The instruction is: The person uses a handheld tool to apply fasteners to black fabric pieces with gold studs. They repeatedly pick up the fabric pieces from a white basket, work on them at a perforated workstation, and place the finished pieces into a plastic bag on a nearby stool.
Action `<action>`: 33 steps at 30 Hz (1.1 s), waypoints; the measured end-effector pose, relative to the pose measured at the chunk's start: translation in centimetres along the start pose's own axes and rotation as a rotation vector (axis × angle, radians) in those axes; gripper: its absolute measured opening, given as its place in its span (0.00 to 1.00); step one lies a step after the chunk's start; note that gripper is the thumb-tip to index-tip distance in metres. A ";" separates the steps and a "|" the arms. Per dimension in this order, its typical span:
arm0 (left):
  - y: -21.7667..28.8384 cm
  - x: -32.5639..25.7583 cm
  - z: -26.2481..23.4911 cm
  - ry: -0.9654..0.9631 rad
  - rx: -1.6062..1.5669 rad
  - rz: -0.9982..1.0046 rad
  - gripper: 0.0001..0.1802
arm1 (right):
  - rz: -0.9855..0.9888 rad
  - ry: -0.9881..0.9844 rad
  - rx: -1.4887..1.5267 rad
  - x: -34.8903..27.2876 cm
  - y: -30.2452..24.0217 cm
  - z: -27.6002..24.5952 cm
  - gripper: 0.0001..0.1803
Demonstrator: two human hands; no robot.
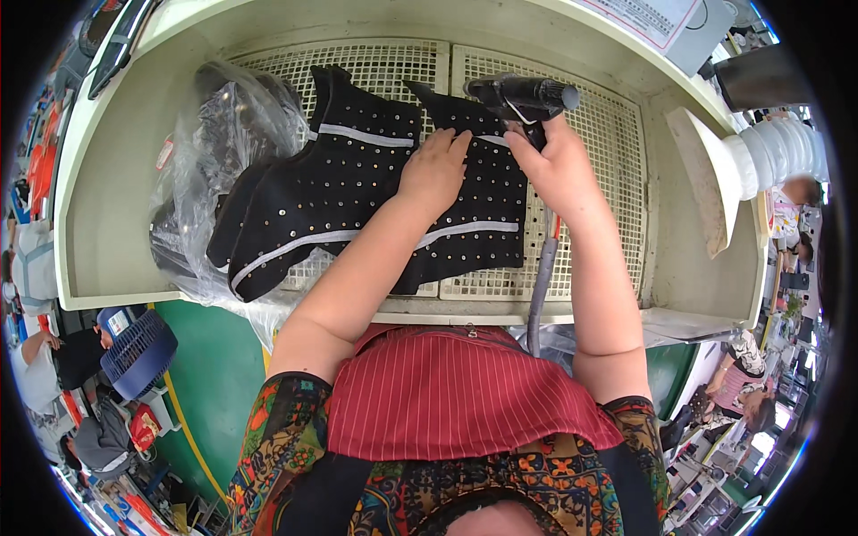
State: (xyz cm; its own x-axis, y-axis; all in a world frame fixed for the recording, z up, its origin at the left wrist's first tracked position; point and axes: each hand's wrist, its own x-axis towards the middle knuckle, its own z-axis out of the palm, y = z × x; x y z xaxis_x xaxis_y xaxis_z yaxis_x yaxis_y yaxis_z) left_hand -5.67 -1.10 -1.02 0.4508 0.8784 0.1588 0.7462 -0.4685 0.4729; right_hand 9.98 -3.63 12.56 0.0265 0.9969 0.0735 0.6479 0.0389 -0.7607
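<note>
At the left, a blue fan (140, 355) is seen outside the pale tray (98, 223). Inside, a clear plastic bag (214, 125) is set against black studded pieces (308, 192), which are laid on perforated panels (384, 61). On them the left hand (433, 174) is rested, fingers extended and released. Farther right, a black tool (518, 95) is grasped by the right hand's (565, 170) curled fingers. A white duct (770, 163) is seen beyond.

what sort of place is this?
Likely a factory floor, perhaps footwear or garments: studded black pieces lie in a grate-floored bin, a white ribbed duct stands at its right, and other people are around.
</note>
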 end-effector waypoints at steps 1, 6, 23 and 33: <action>-0.1 -0.1 0.1 -0.003 -0.004 0.002 0.29 | -0.002 -0.013 -0.010 -0.1 0.1 -0.3 0.20; -0.1 0.1 0.4 -0.004 -0.010 -0.005 0.29 | 0.100 0.007 -0.072 -1.8 1.7 -3.0 0.21; 3.3 -9.7 -7.4 -0.137 0.112 0.097 0.30 | 0.216 0.000 -0.152 -10.1 2.8 -7.8 0.19; 4.0 -13.9 -9.0 -0.221 0.217 0.114 0.35 | 0.347 -0.141 -0.269 -16.4 -0.1 -8.1 0.18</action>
State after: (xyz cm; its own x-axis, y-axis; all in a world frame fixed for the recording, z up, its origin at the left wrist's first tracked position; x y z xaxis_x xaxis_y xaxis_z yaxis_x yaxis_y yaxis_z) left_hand -13.37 -14.32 6.49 0.6152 0.7884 -0.0034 0.7610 -0.5927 0.2636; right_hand 15.65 -20.57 16.61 0.1848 0.9483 -0.2581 0.7940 -0.2989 -0.5294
